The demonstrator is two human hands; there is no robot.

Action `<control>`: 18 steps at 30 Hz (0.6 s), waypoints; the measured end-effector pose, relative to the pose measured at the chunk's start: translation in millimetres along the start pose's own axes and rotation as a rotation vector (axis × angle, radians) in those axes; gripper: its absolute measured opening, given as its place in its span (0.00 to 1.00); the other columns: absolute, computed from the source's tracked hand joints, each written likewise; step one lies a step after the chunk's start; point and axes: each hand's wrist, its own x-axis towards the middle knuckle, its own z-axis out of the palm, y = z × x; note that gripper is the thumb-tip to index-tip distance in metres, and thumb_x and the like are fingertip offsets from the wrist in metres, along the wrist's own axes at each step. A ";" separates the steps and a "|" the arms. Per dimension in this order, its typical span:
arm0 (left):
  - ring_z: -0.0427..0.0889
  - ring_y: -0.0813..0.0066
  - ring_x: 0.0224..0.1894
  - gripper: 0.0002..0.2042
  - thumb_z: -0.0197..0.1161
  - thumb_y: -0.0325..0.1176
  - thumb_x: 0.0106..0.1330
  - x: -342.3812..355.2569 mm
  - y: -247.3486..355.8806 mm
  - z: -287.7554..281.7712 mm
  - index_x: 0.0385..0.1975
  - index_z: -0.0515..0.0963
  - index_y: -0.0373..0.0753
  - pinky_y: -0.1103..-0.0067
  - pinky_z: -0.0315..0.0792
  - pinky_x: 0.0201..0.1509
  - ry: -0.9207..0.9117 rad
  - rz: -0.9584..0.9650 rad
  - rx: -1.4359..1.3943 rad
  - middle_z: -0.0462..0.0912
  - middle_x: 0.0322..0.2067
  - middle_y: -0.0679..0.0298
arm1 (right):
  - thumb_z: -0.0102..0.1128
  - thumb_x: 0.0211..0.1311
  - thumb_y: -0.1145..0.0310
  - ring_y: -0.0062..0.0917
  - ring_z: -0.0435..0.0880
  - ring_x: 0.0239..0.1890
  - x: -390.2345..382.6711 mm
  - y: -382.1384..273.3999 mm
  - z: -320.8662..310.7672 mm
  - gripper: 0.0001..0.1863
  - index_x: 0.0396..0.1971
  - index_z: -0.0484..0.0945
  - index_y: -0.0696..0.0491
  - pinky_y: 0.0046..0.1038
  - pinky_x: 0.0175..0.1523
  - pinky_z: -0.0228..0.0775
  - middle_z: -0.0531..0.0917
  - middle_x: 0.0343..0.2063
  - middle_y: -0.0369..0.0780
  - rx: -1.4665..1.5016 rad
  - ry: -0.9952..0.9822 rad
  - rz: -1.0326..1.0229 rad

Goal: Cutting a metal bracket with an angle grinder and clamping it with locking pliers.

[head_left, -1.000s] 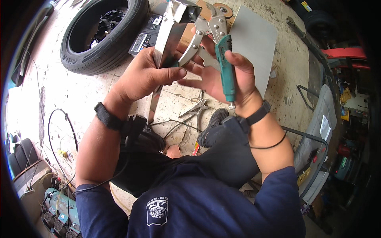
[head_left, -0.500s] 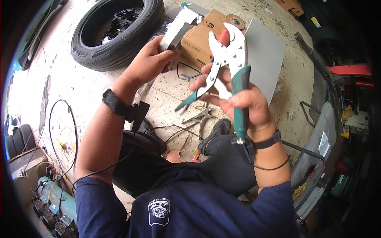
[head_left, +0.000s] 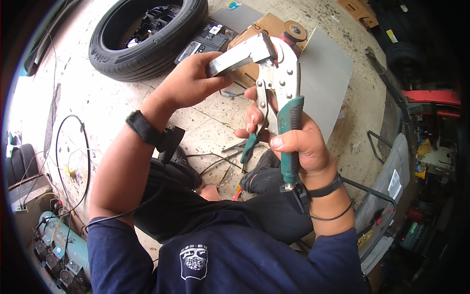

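Note:
My left hand (head_left: 188,81) is closed around a silver, squared metal bar (head_left: 229,63). A dark piece sits at the bar's far end. In my right hand (head_left: 309,144) are large locking pliers (head_left: 290,120) with white metal jaws and green-and-black handles. My thumb lies on the thick handle; the fingers reach round toward the thinner one. The pliers' jaws are up at the bar's dark end and overlap it. Whether they clamp it firmly I cannot tell. Both hands are raised over my lap.
A tyre (head_left: 147,54) lies at the far left beside a car battery (head_left: 203,43). Behind the pliers are a cardboard box (head_left: 267,24), a red tool with a round disc (head_left: 295,31) and a grey panel (head_left: 325,68). More pliers (head_left: 235,145) lie by my feet. A green tank (head_left: 61,235) stands at lower left.
The bar has tilted and moved right, and the pliers have met its end. The pliers' handles, spread wide before, are now closer together.

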 end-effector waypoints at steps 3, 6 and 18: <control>0.83 0.77 0.35 0.19 0.72 0.34 0.67 2.6 -16.3 -10.1 0.53 0.82 0.31 0.75 0.78 0.43 0.015 0.066 0.075 0.86 0.31 0.63 | 0.60 0.53 0.79 0.28 0.81 0.48 -0.8 0.8 3.9 0.41 0.71 0.62 0.63 0.31 0.59 0.76 0.80 0.45 0.41 0.042 0.005 0.058; 0.87 0.70 0.35 0.19 0.72 0.34 0.65 -0.8 -11.9 -12.8 0.53 0.83 0.34 0.73 0.79 0.44 0.068 0.087 0.266 0.88 0.32 0.57 | 0.63 0.65 0.77 0.24 0.81 0.44 -2.1 4.6 5.7 0.33 0.69 0.64 0.60 0.30 0.55 0.77 0.81 0.41 0.40 0.087 0.033 0.105; 0.87 0.52 0.30 0.21 0.75 0.39 0.61 -10.4 20.8 -13.9 0.53 0.85 0.38 0.66 0.80 0.38 0.147 0.095 0.792 0.86 0.25 0.53 | 0.63 0.71 0.69 0.17 0.79 0.27 -4.1 -2.8 -2.0 0.17 0.56 0.78 0.58 0.24 0.36 0.76 0.80 0.27 0.33 -0.269 0.155 0.248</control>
